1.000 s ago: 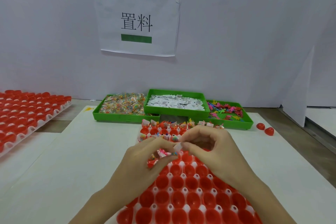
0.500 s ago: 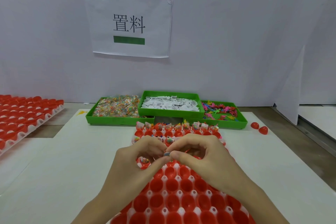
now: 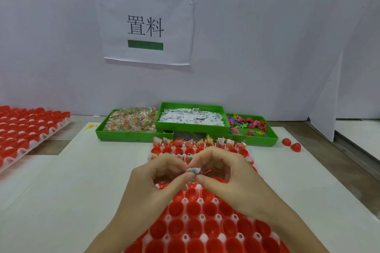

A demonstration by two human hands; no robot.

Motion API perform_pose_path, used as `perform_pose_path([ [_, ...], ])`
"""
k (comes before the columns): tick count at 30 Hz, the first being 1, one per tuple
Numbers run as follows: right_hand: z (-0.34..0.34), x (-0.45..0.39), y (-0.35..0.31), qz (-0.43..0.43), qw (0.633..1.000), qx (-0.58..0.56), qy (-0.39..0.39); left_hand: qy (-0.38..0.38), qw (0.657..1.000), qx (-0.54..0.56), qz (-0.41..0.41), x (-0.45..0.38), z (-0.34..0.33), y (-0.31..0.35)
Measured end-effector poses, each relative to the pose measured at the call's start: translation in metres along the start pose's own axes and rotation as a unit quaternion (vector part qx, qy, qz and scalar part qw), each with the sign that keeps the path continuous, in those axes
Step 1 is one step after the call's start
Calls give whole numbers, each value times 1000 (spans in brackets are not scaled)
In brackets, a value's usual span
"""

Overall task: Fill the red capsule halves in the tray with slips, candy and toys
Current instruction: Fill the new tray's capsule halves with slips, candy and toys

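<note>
Red capsule halves [image 3: 193,209] in a white tray [image 3: 202,217]; three green bins [image 3: 192,128] (multicoloured candy [image 3: 131,118], white black-printed slips [image 3: 191,117], bright toys [image 3: 246,124]).

**One head-worn view, forward and down**

A single wide-angle camera sits on the person's head, facing forward and tilted down over the table [image 3: 61,201]. Both forearms enter from the bottom edge, close to the lens. The green bins [image 3: 193,127] lie mid-frame, farther off; the white wall [image 3: 267,37] with its paper sign [image 3: 146,26] fills the upper half.
</note>
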State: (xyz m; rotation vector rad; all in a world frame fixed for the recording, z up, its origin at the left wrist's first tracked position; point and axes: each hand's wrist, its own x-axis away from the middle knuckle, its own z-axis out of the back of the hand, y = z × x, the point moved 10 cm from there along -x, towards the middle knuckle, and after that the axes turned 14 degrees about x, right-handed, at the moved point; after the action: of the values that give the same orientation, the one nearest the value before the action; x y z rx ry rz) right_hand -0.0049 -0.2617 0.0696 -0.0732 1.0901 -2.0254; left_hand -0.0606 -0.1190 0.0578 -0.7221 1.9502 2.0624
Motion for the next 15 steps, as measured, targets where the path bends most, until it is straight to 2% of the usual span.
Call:
perform_pose_path([
  [9,-4,0,5,-17,999,-38,-13,0,998,34,48,0,-1,-11],
  [15,-4,0,2,-13,998,-61,-7,-50,996,46,51,-1,-7,-8],
])
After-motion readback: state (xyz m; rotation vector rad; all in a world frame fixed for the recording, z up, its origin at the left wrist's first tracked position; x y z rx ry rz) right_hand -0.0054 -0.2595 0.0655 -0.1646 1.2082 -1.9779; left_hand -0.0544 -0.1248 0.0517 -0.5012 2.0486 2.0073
